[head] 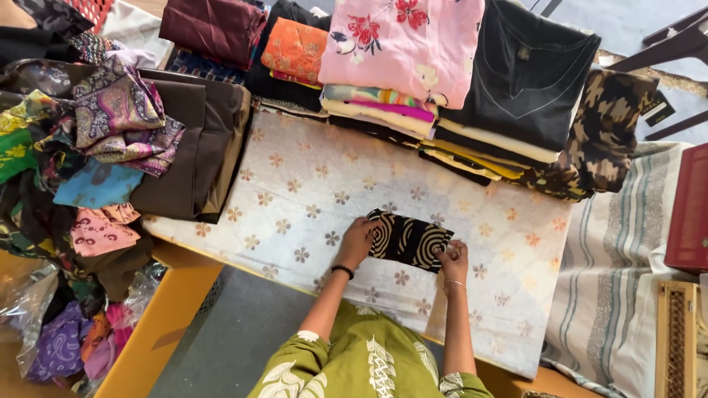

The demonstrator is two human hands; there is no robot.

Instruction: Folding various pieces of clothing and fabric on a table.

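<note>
Your left hand (357,242) presses and your right hand (453,259) pinches the small black folded cloth with tan swirls (408,239), mid-table on the floral sheet (310,184). It looks soft and light; grip its edges.

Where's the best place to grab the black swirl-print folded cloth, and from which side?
Judging by its pose, pinch the black swirl-print cloth at its short ends from the near side: it lies flat, and the left hand and right hand already sit there.
</note>
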